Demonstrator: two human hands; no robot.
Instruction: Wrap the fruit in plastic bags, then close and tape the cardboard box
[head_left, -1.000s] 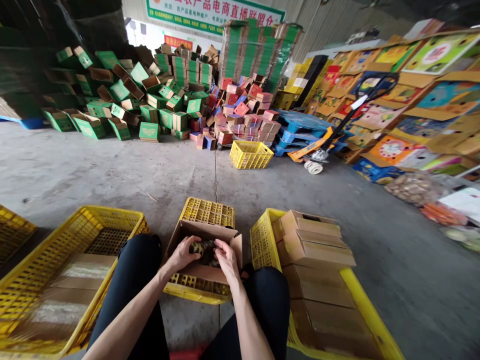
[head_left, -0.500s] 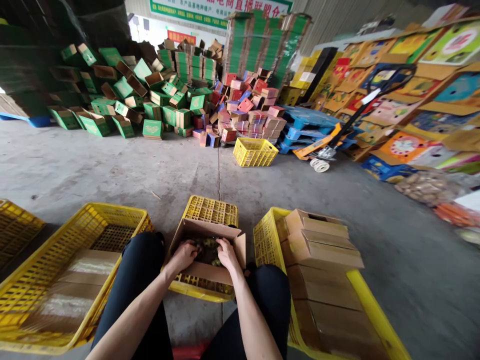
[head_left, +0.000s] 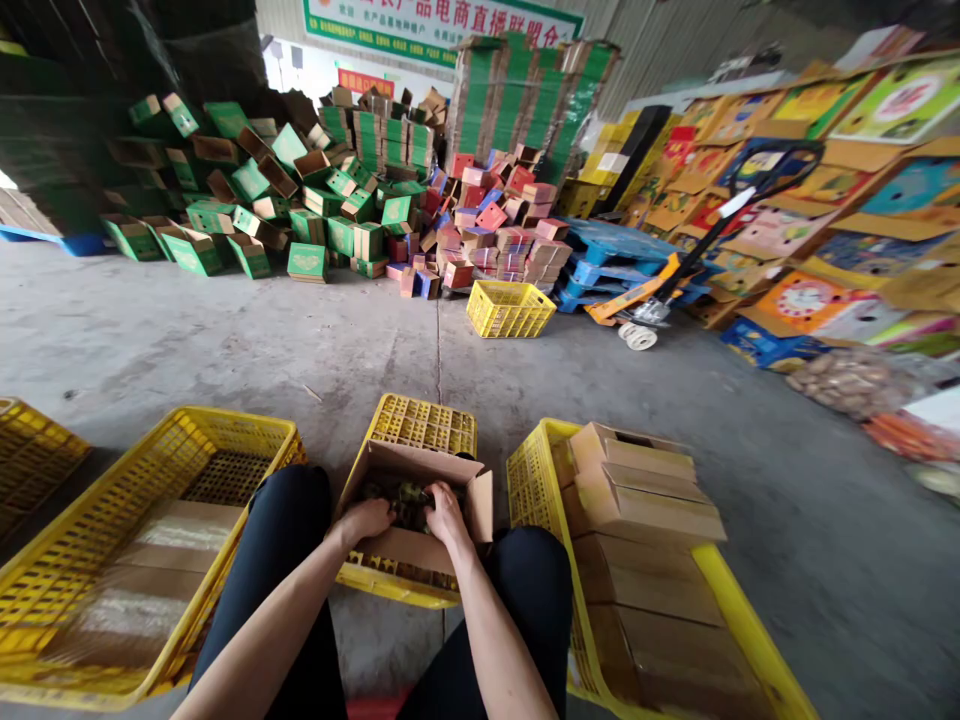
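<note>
An open cardboard box (head_left: 420, 545) stands between my knees on an upturned yellow crate (head_left: 424, 420). Inside it lie several small dark, greenish-brown pieces (head_left: 409, 495), whose kind I cannot make out. My left hand (head_left: 367, 520) reaches over the left side, its fingers curled down among the pieces. From the right, my right hand (head_left: 445, 512) dips in with bent fingers closed at the pieces; the fingertips are partly hidden. Whatever either hand grips is too small and dark to name.
On my left, a yellow crate (head_left: 161, 440) holds taped cardboard boxes (head_left: 161, 560). Another yellow crate (head_left: 536, 480) on my right is stacked with closed boxes (head_left: 660, 590). Farther off are a yellow basket (head_left: 510, 310), a pallet jack (head_left: 675, 270), blue pallets (head_left: 607, 245) and heaped green cartons (head_left: 307, 260).
My right hand has shifted slightly left and deeper into the box. My left hand has moved a little lower, uncovering more of the pieces. The view has tilted up slightly.
</note>
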